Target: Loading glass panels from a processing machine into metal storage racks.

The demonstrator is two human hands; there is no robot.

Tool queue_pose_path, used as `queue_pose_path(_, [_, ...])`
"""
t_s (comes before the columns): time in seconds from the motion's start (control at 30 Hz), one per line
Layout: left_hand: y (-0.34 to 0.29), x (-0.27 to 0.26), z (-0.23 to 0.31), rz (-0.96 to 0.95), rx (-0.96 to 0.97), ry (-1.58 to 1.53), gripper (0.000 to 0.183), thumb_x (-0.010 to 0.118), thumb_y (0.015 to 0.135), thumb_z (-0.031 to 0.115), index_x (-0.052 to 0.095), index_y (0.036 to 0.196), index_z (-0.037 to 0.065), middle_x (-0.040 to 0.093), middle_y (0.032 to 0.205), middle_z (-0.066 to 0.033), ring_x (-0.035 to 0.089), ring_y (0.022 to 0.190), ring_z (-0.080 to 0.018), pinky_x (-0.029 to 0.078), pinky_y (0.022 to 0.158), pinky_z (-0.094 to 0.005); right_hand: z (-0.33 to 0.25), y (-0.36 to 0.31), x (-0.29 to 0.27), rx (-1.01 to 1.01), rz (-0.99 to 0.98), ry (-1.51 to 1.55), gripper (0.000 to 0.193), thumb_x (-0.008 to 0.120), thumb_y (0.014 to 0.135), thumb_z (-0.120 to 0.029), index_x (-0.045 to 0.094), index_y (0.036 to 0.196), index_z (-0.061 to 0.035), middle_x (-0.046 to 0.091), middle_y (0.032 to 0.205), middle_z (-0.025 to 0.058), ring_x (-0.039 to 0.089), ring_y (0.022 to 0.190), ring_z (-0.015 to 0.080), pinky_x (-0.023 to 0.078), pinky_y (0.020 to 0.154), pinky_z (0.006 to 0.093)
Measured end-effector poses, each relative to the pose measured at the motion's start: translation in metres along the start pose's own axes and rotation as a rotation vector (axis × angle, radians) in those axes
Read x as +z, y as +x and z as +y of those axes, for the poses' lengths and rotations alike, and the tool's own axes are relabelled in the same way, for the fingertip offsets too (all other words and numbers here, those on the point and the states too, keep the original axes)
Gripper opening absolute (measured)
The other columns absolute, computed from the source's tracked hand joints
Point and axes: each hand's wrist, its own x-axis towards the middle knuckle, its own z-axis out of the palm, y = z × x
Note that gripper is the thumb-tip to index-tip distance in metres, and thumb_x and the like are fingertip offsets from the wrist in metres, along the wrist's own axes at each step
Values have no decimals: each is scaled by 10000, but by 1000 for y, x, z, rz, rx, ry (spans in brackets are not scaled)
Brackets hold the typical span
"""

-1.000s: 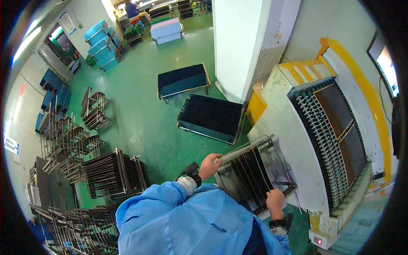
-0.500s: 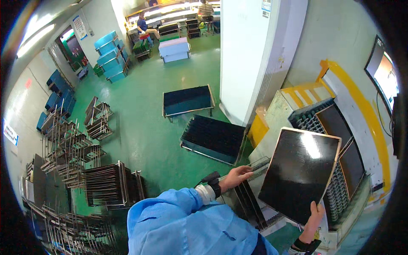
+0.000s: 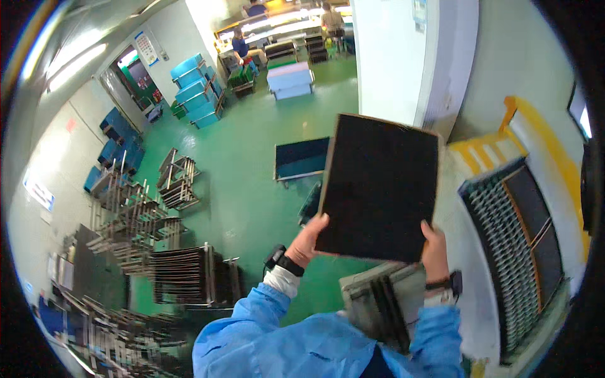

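Note:
A black rectangular panel (image 3: 381, 189) with a thin pale edge is held up in front of me, tilted, with its broad face toward me. My left hand (image 3: 306, 240) grips its lower left corner, thumb on the face. At the lower right edge my right hand (image 3: 433, 253) is closed on it too, thumb in front. The fingers behind the panel are hidden. Below the panel stands a grey holder (image 3: 359, 302) with several dark panels (image 3: 389, 312) upright in it.
To my right runs a roller conveyor (image 3: 504, 252) carrying dark panels (image 3: 532, 189). A rack (image 3: 301, 165) stands on the green floor beyond the held panel. Metal racks (image 3: 179, 274) crowd the left side. Blue bins (image 3: 200, 97) are stacked farther back. Several people sit at a far bench.
The panel has moved left and up, away from the conveyor, and turned more upright. My left hand, free before, now grips it as well. The view has swung right.

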Motion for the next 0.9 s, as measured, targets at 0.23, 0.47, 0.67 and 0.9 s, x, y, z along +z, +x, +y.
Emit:
queue_pose_path(0.23, [-17, -102, 26, 454, 312, 344, 484, 508, 1004, 366, 502, 1358, 36, 597, 1290, -67, 608, 1101, -206, 494, 959, -357, 12, 59, 99, 217, -246, 142, 277, 635, 896, -260, 688, 978, -1, 644, 888, 27, 545, 832, 140, 418, 779, 300])
queue_pose_path(0.47, [1, -58, 37, 289, 250, 63, 549, 545, 975, 428, 478, 1395, 80, 548, 1352, -96, 555, 1179, -287, 459, 1002, -468, 63, 88, 77, 252, -176, 186, 249, 671, 881, -230, 668, 1020, -24, 644, 955, 51, 575, 933, 165, 418, 865, 360])
queue_pose_path(0.67, [-16, -94, 14, 256, 234, 194, 550, 544, 985, 383, 463, 1397, 28, 541, 1367, -108, 553, 1205, -262, 442, 1034, -405, 103, 84, 84, 434, -198, 252, 217, 650, 884, -252, 655, 946, -44, 628, 854, 75, 593, 733, 204, 474, 667, 376])
queue_pose_path(0.9, [-38, -125, -28, 380, -108, -141, 506, 515, 994, 406, 526, 1349, 46, 582, 1340, -85, 561, 1211, -213, 424, 1060, -383, 183, 57, 56, 682, -59, 289, 193, 627, 898, -124, 640, 977, 51, 662, 862, 136, 643, 747, 293, 513, 672, 445])
